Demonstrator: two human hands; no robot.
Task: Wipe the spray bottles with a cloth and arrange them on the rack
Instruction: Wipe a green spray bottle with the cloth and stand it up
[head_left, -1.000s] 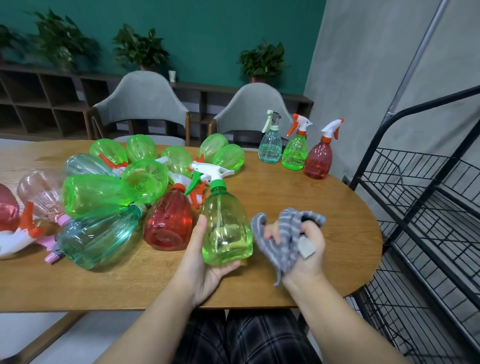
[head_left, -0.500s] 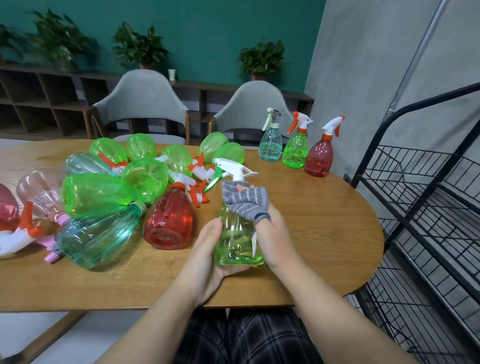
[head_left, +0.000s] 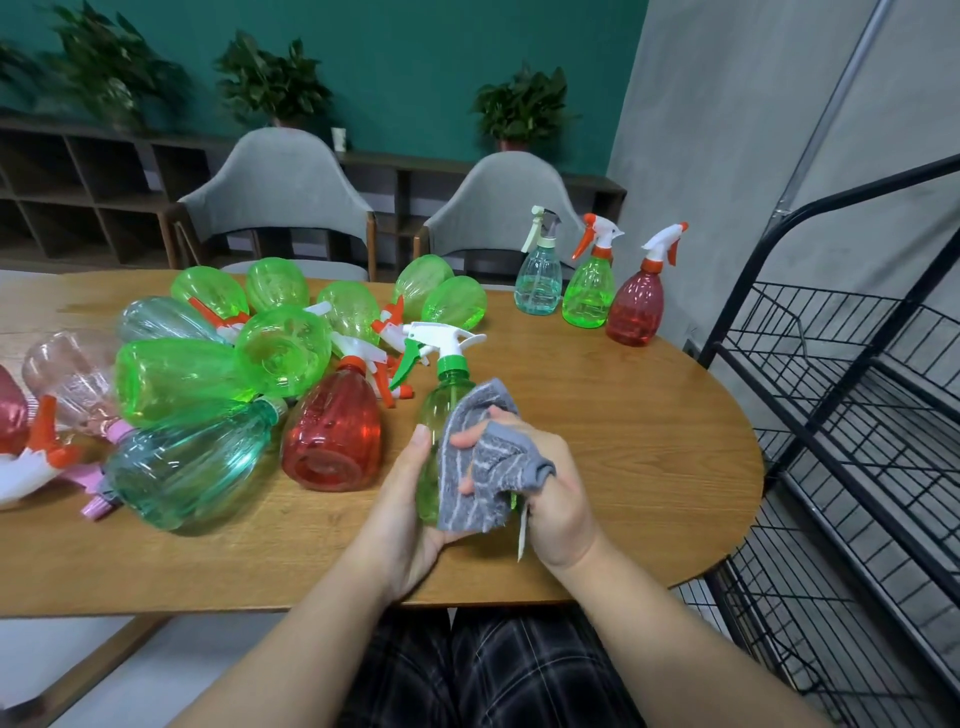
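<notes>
Bottle (head_left: 448, 400) stands nearly upright, nozzle pointing right, trigger left.

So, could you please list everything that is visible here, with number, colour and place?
held spray bottle: one, green, upright at near table edge
cloth: one, grey striped, against held bottle
standing bottles: three, teal, green, red, far right of table
lying bottles: a pile, mostly green, also red, teal, pink, table left
table: one, wooden
rack: one, black wire, right
chairs: two, grey, behind table
plants: several, green, back shelf
left hand: grips held bottle
right hand: grips cloth
</notes>
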